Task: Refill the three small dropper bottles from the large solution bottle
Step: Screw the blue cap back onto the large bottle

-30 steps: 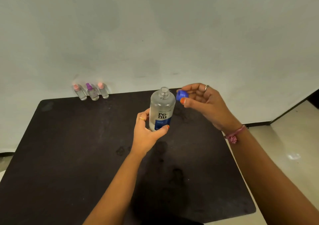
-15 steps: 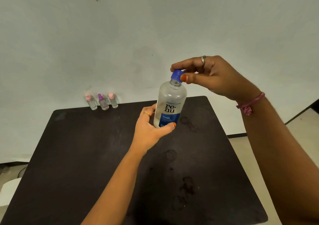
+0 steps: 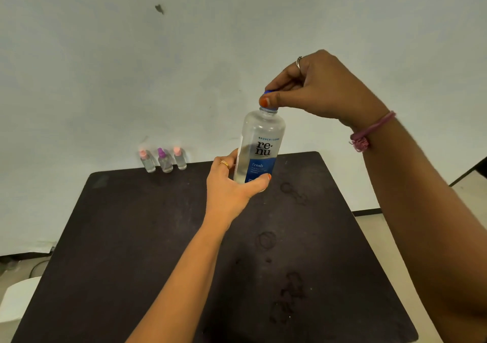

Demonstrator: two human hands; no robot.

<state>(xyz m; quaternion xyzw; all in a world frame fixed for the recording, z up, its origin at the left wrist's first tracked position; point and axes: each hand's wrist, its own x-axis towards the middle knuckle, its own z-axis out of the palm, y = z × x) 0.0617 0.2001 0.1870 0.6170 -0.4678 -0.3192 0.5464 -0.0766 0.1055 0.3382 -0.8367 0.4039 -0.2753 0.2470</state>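
I hold the large clear solution bottle (image 3: 259,145), with a blue label, upright above the black table (image 3: 147,237). My left hand (image 3: 232,187) grips its lower part. My right hand (image 3: 313,87) pinches the blue cap (image 3: 269,109) on the bottle's neck; my fingers hide most of the cap. Three small dropper bottles stand in a row at the table's far edge against the wall: one with a pink cap (image 3: 147,161), one with a purple cap (image 3: 165,160), and one with a pink cap (image 3: 180,158). All three are capped.
A pale wall rises right behind the table. Dried ring stains (image 3: 266,240) mark the table's right half. A white object (image 3: 15,303) sits on the floor at the lower left. Light floor (image 3: 469,192) shows to the right of the table.
One second ago the cap was off, held beside the open neck. My right hand brought it onto the neck, and both hands raised the bottle higher in view.
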